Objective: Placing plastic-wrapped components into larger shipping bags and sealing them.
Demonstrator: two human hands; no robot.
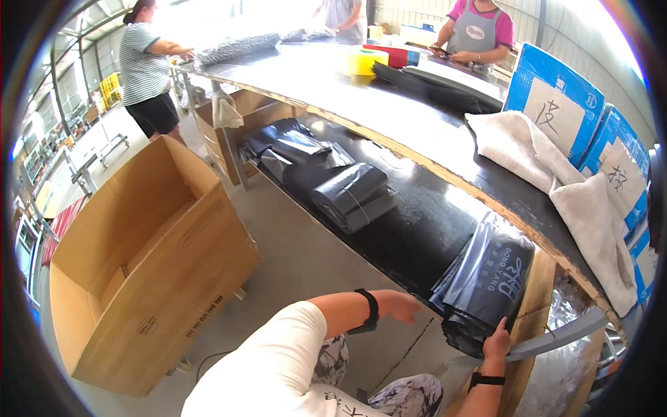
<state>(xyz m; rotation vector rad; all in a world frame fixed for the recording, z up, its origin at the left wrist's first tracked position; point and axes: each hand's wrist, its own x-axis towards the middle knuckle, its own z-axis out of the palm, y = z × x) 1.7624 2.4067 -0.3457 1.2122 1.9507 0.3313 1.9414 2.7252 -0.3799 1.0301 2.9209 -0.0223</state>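
A folded stack of black plastic bags (486, 278) with pale printing lies at the near right end of the lower shelf, one end hanging past the shelf's edge. My right hand (497, 340) grips this stack at its near right corner, the thumb resting on top and the other fingers partly hidden. My left hand (401, 306) hovers just left of the bags, in front of the shelf edge, with its fingers stretched out and nothing in them. Farther along the same shelf (424, 233) sits a rolled bundle of black plastic (356, 197), beside looser black plastic bags (288, 142).
A large open cardboard box (156, 278) stands on the left. Above the shelf runs a worktop (417, 115) with a wooden edge, a beige cloth (528, 149) draped over it and blue boxes (556, 97) behind. Clear plastic film (556, 347) lies low right. Several people stand around the worktop.
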